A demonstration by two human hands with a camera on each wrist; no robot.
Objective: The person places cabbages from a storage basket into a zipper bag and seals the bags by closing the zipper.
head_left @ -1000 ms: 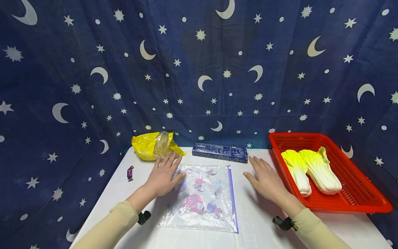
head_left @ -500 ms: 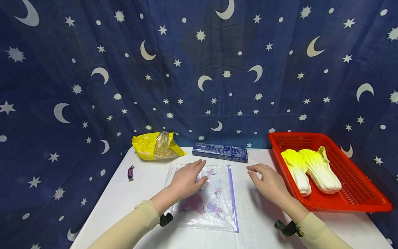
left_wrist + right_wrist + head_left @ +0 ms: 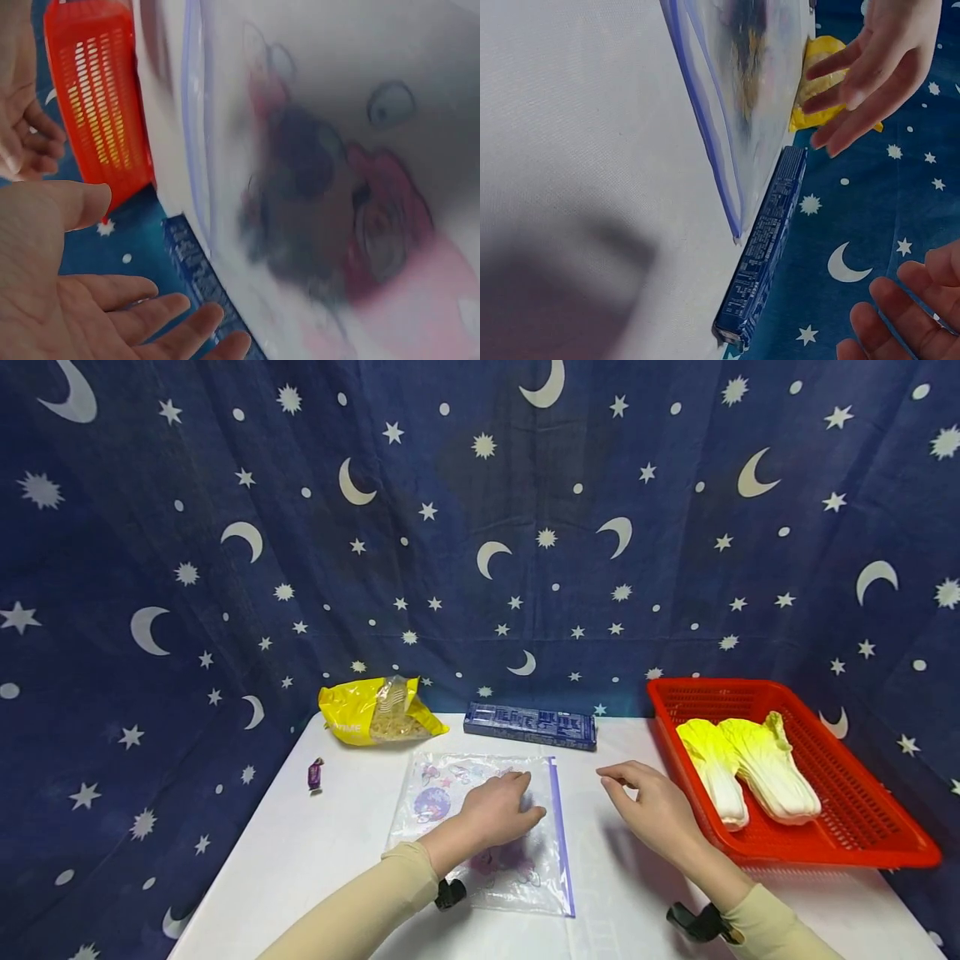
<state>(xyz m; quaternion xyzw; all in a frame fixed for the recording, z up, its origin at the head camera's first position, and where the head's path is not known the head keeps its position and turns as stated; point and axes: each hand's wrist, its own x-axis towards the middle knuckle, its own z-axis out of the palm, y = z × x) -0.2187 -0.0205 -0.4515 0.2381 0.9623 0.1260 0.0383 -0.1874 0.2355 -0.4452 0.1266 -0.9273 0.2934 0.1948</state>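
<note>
A clear zip bag (image 3: pixel 517 885) printed with pink and purple cartoon figures lies flat on the table, its purple zip edge to the right. Over its right half hovers my left hand (image 3: pixel 495 810), fingers loosely extended and holding nothing; in the left wrist view, the left hand (image 3: pixel 112 300) shows spread fingers. Between the bag and the red basket, my right hand (image 3: pixel 652 806) hangs above the table, thumb and fingers slightly bent with a gap between them. The right wrist view catches part of the right hand (image 3: pixel 907 315), with nothing in it.
Behind the bag lies a long dark blue box (image 3: pixel 530 727). A yellow packet (image 3: pixel 360 714) with a clear window stands back left, and a small purple wrapped candy (image 3: pixel 315 775) lies left. A red basket (image 3: pixel 862 852) at right holds two cabbages (image 3: pixel 772 777).
My left hand has moved right across the bag, from its left edge by the yellow packet towards the zip edge. My right hand has stayed nearly in place, its fingers bending a little more.
</note>
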